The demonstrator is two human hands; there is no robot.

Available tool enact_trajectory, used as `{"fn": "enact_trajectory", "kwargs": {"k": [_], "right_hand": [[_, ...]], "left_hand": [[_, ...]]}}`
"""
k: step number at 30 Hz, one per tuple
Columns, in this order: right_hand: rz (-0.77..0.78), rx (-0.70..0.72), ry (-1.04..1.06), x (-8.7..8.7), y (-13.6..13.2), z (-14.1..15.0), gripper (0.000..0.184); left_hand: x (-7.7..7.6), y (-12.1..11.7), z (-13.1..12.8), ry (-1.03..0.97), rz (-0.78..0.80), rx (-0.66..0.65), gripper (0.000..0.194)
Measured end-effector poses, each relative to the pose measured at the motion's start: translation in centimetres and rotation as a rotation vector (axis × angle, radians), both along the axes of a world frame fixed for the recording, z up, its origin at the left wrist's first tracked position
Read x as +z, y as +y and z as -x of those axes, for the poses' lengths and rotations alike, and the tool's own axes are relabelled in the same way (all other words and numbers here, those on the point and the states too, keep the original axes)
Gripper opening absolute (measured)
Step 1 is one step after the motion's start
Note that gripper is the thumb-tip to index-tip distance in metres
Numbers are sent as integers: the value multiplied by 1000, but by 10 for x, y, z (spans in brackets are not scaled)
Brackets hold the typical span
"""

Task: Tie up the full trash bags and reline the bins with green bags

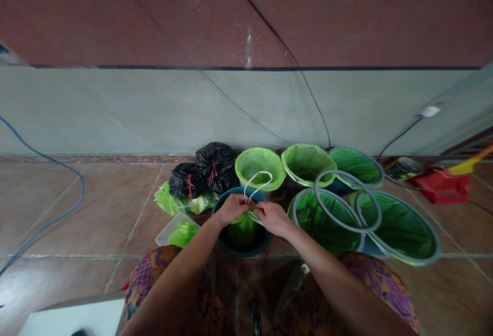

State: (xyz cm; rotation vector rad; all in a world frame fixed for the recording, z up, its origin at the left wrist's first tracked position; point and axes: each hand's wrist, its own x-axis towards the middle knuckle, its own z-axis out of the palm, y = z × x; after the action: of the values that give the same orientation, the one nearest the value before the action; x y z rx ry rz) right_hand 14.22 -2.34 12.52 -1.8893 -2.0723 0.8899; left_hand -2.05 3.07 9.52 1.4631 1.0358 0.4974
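My left hand (232, 208) and my right hand (274, 218) meet above a round blue-teal bin (219, 206) on the floor. Fingers of both pinch the white drawstring (265, 174), whose loop sticks up beyond the hands. Below them, a green garbage bag (243, 230) is gathered at its neck and hangs down inside the bin. The exact grip of the fingertips is partly hidden. Just behind the bin stands another bin lined with a light green bag (262, 164).
Two tied black garbage bags (213, 164) lie by the wall, left. Several lined bins stand right, a loose grey ring (316, 200) across one. A clear container (165, 229) holds green plastic. A red dustpan (442, 184) is far right; a blue cable (81, 187) crosses the left floor.
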Motion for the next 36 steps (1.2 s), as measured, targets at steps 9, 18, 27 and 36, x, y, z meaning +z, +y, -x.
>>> {"fn": "enact_trajectory", "kwargs": {"k": [9, 18, 27, 36], "right_hand": [[-9, -107, 648, -31, 14, 0, 21], [261, -293, 879, -31, 8, 1, 23], [327, -376, 1015, -28, 7, -5, 26], [-286, -96, 17, -21, 10, -7, 13]], "left_hand": [[5, -5, 1, 247, -529, -268, 18], [20, -17, 3, 403, -944, -315, 22], [15, -13, 5, 347, -916, -127, 26], [5, -9, 5, 485, -657, -53, 19]]}}
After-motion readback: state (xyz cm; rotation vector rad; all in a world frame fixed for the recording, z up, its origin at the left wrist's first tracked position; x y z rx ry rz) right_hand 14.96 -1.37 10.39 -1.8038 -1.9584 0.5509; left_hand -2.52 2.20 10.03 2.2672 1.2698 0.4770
